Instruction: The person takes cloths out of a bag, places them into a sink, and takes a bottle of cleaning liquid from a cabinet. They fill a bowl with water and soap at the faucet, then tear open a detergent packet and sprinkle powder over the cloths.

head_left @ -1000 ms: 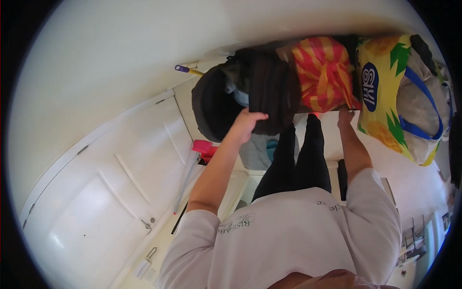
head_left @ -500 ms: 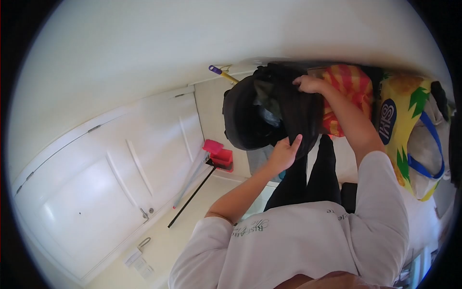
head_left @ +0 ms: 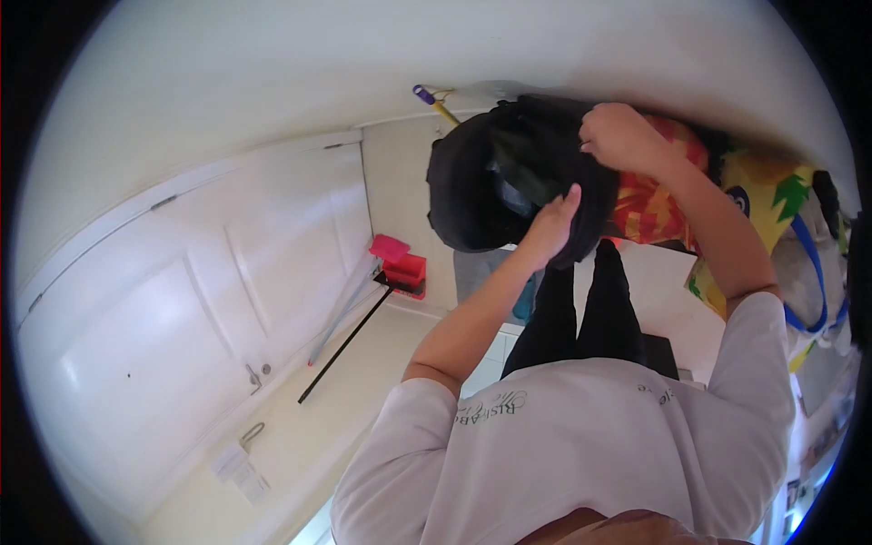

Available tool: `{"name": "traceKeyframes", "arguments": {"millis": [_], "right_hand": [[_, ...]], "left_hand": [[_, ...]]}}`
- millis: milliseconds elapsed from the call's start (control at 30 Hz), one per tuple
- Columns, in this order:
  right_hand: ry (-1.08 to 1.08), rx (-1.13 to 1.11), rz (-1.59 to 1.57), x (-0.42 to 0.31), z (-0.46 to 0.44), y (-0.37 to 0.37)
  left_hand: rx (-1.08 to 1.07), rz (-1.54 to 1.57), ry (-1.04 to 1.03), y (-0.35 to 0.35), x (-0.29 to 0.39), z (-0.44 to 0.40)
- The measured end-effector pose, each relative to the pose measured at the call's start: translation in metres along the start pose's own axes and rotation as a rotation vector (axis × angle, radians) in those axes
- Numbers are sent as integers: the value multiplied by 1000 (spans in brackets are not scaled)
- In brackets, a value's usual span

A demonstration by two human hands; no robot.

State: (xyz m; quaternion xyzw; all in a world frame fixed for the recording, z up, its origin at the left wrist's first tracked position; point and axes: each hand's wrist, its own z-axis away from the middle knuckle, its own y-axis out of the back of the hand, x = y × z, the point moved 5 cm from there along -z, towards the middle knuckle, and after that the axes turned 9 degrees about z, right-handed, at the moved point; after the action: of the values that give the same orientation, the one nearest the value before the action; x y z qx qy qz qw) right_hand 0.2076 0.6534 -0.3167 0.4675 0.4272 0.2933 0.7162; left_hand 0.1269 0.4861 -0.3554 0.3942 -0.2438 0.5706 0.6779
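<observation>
A black bag (head_left: 454, 204), which looks like a backpack, hangs open in front of me with its mouth facing up. Inside it show a dark green cloth (head_left: 527, 168) and something bluish and see-through, perhaps plastic (head_left: 513, 195). My left hand (head_left: 552, 227) holds the near edge of the bag's opening, thumb on top. On the far right rim, my right hand (head_left: 622, 136) pinches the black fabric with curled fingers. Beside the bag, partly behind my right forearm, is a red and orange patterned bag (head_left: 649, 204).
A yellow shopping bag (head_left: 767, 186) with blue handles stands at right. A white door (head_left: 182, 300) fills the left, near a red dustpan (head_left: 404, 272) and a black stick (head_left: 345, 345). A yellow pole with a purple end (head_left: 424, 94) leans behind the black bag.
My left hand has moved up and in along the bag's edge. My right hand has shifted right, its fingers still at the rim. The flap is bunched closer, and the view has tilted slightly.
</observation>
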Motion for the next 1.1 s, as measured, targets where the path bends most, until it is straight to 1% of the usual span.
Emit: {"name": "traceKeyframes", "arguments": {"millis": [67, 133, 167, 200, 233, 267, 300, 367, 400, 467, 500, 600, 633, 700, 733, 767, 867, 967, 1067, 1100], "right_hand": [[38, -1, 33, -25, 19, 12], [30, -23, 126, -64, 47, 21], [57, 3, 161, -83, 62, 17], [142, -22, 73, -100, 73, 10], [175, -52, 86, -119, 81, -4], [205, 43, 33, -134, 83, -30], [234, -46, 79, -146, 86, -47], [242, 35, 21, -151, 83, -76], [245, 81, -7, -148, 80, -82], [278, 281, -196, -129, 80, -55], [296, 378, -290, -119, 81, -45], [179, 445, -320, -98, 81, -72], [109, 453, -258, -89, 83, -79], [-138, 115, -389, -68, 93, -105], [-184, -77, -310, -55, 99, -114], [-227, -268, -228, -46, 107, -123], [-207, -494, -55, -37, 116, -130], [-335, -394, -62, -19, 144, -147], [-264, -250, 31, -8, 164, -166], [-289, -255, 16, -12, 160, -164]], "left_hand": [[-8, -92, 88, 7, 15, -16], [122, 171, 182, 18, 32, -25], [154, 291, 178, 21, 29, -34], [122, 567, 268, 22, 28, -40], [123, 610, 291, 20, 30, -48], [128, 653, 314, 19, 32, -56], [142, 686, 341, 19, 33, -60], [173, 745, 392, 23, 35, -68], [142, 806, 393, 27, 37, -72], [101, 937, 422, 41, 30, -64], [72, 829, 367, 47, 36, -56], [79, 705, 367, 49, 5, -54], [1, 730, 392, 43, 16, -41], [-31, 590, 383, 55, 16, -33], [-44, 523, 375, 64, 15, -32], [-5, 549, 400, 78, 7, -36], [62, 348, 341, 102, -4, -41], [201, 281, 410, 138, 3, -31], [170, 428, 430, 168, -33, -36], [145, 434, 436, 165, -32, -31]]}}
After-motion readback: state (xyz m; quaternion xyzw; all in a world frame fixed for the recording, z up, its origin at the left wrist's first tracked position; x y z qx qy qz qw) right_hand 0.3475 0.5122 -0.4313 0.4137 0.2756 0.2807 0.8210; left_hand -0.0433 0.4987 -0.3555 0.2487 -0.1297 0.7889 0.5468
